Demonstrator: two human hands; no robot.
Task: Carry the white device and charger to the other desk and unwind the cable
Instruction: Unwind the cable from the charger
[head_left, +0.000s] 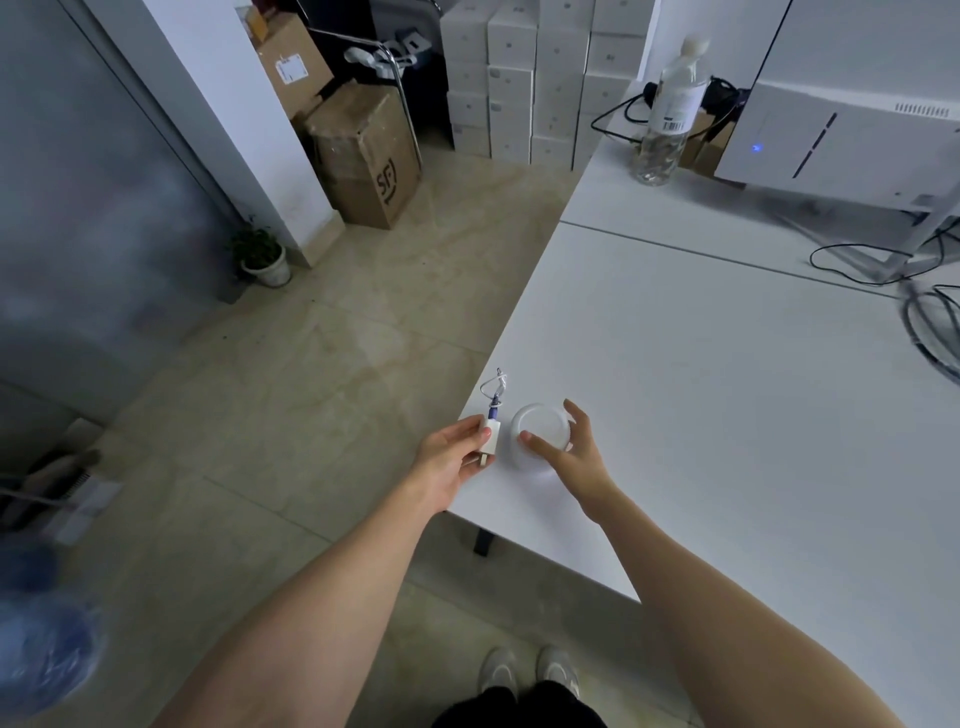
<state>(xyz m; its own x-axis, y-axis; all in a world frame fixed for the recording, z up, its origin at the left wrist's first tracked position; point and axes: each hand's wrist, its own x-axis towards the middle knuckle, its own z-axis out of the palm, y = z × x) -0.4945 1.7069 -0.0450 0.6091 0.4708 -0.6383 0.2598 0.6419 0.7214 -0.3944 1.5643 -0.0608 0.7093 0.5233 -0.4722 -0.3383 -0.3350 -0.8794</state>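
Note:
A round white device (540, 423) is at the near left corner of a white desk (727, 415), low over or on its top. My right hand (566, 447) grips it from the right, thumb on its near rim and fingers behind it. My left hand (457, 454) holds a small white charger (489, 435) just left of the device, at the desk's edge, prongs pointing toward me. A thin white cable (496, 387) with a purple plug rises from the charger in a small loop.
A clear water bottle (667, 119) and a white machine (841, 135) stand at the desk's far end, with black cables (930, 322) at the right edge. On the floor to the left are cardboard boxes (363, 150) and a potted plant (262, 257). White boxes are stacked behind.

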